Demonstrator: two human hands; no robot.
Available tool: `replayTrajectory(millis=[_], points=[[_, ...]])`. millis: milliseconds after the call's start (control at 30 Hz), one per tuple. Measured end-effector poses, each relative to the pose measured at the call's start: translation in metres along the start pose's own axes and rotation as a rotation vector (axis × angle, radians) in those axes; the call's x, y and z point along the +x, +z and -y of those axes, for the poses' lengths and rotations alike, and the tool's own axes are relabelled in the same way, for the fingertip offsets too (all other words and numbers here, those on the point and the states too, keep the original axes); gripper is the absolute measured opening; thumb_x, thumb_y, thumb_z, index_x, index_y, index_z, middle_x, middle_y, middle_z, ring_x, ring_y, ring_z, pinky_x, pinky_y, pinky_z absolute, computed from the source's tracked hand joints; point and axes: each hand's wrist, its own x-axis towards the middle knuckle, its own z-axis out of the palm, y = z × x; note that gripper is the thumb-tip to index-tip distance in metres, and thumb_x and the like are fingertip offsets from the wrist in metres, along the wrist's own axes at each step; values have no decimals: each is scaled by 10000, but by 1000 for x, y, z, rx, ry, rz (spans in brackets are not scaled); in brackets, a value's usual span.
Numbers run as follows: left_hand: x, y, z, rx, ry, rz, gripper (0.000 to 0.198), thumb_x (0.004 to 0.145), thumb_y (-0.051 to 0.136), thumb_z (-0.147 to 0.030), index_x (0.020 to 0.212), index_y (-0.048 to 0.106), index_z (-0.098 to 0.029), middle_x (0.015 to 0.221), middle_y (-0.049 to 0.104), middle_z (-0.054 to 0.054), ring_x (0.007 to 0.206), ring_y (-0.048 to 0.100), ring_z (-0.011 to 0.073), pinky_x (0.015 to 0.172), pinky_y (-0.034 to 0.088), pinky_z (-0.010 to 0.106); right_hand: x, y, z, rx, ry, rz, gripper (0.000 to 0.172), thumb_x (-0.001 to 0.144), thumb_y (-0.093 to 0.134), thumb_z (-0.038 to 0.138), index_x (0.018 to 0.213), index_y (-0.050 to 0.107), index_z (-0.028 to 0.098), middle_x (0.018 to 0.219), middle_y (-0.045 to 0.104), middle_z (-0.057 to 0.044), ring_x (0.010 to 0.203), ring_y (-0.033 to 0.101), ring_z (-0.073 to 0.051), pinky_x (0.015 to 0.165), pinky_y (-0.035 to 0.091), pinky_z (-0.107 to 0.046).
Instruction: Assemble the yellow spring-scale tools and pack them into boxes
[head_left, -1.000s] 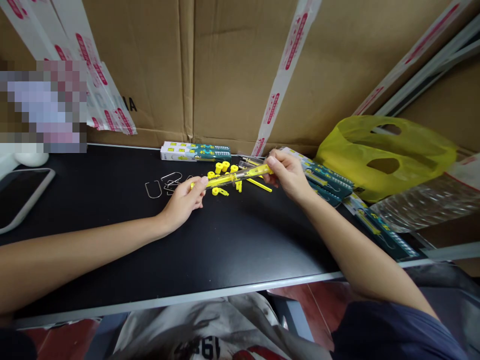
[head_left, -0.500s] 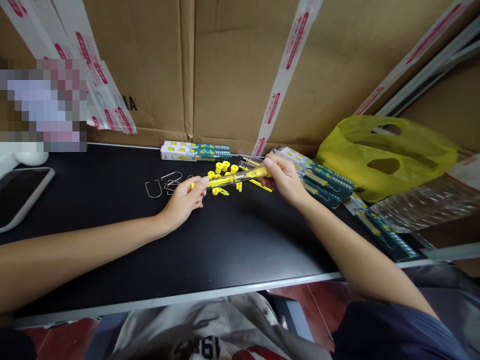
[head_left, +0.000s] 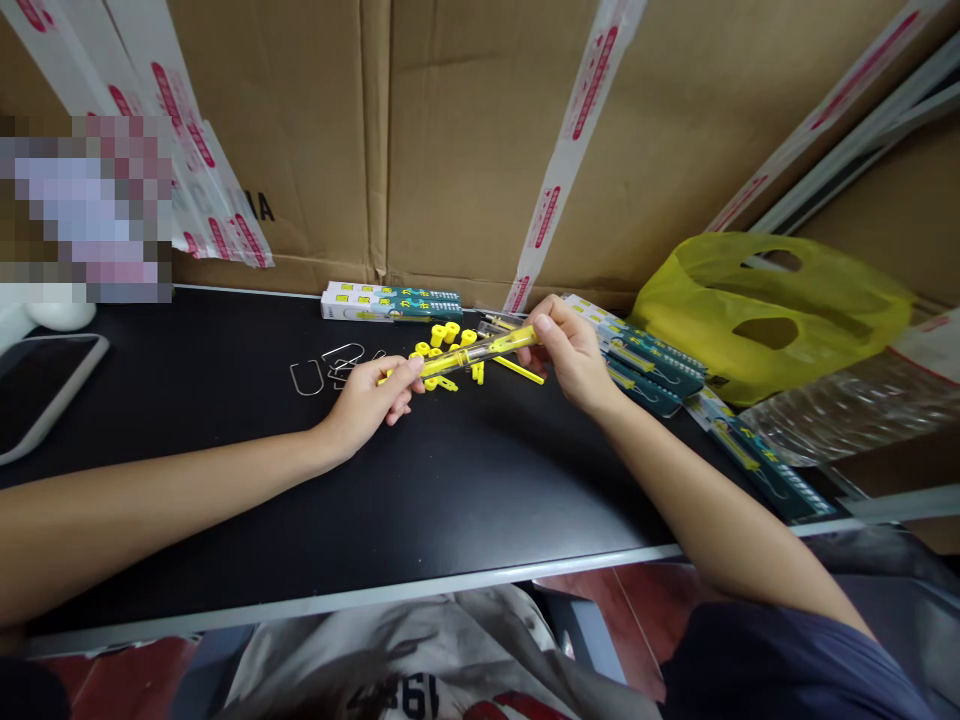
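Note:
A clear tubular spring scale (head_left: 480,351) with yellow parts inside is held between my two hands, its right end tilted slightly up. My left hand (head_left: 371,400) pinches the lower left end, its fingers covering that tip. At the other end, the thumb and fingers of my right hand (head_left: 568,352) close on the yellow part. Small yellow plastic caps and fittings (head_left: 448,331) lie on the table behind and beneath the tube. Bent metal wire hooks (head_left: 307,378) rest beyond my left hand. Near my right hand lies a thin yellow stick (head_left: 523,372).
A printed box (head_left: 390,302) lies along the cardboard at the back of the black table (head_left: 450,500). More printed boxes (head_left: 660,365) lie to the right, beside a yellow plastic bag (head_left: 675,300) and a clear bottle (head_left: 847,405). At the left edge is a phone (head_left: 52,390).
My right hand has shifted slightly up with its end of the spring scale, and the left end has dipped a little. Both hands keep hold of it.

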Motion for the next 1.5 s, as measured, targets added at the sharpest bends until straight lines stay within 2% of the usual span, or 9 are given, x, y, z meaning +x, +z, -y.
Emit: replayTrajectory(millis=[533, 733, 967, 1300, 1500], points=[[1, -1, 0, -28, -20, -36, 379, 841, 586, -493, 665, 591, -157, 435, 385, -85, 366, 344, 36, 548, 457, 215, -1, -1, -1, 30, -6, 37, 360, 863, 541, 571, 802, 449, 228, 573, 552, 53, 403, 405, -70, 354, 285, -185], [1, -1, 0, -43, -22, -50, 380, 845, 580, -498, 673, 581, -160, 462, 406, -79, 371, 341, 37, 546, 461, 218, 0, -2, -1, 46, 31, -1, 386, 865, 497, 612, 811, 482, 230, 574, 529, 47, 411, 422, -77, 352, 310, -184], [0, -1, 1, -53, -24, -53, 389, 845, 579, -507, 673, 577, -159, 448, 385, -85, 367, 334, 31, 545, 455, 209, -1, 1, 1, 26, 41, -35, 376, 852, 550, 580, 758, 434, 235, 562, 533, 44, 392, 408, -76, 336, 280, -194], [1, -2, 4, -56, 24, -19, 278, 879, 538, -441, 774, 424, -210, 477, 395, -124, 372, 361, 32, 555, 481, 207, -3, 10, -1, 29, 17, -35, 380, 841, 575, 566, 758, 414, 232, 522, 498, 75, 373, 382, -61, 325, 272, -179], [2, -2, 6, -89, 48, -51, 217, 872, 554, -393, 861, 416, -227, 480, 326, -151, 358, 335, 26, 554, 489, 217, -4, 12, -6, 75, 62, -43, 389, 835, 585, 561, 755, 397, 231, 497, 464, 95, 345, 360, -47, 306, 266, -161]])
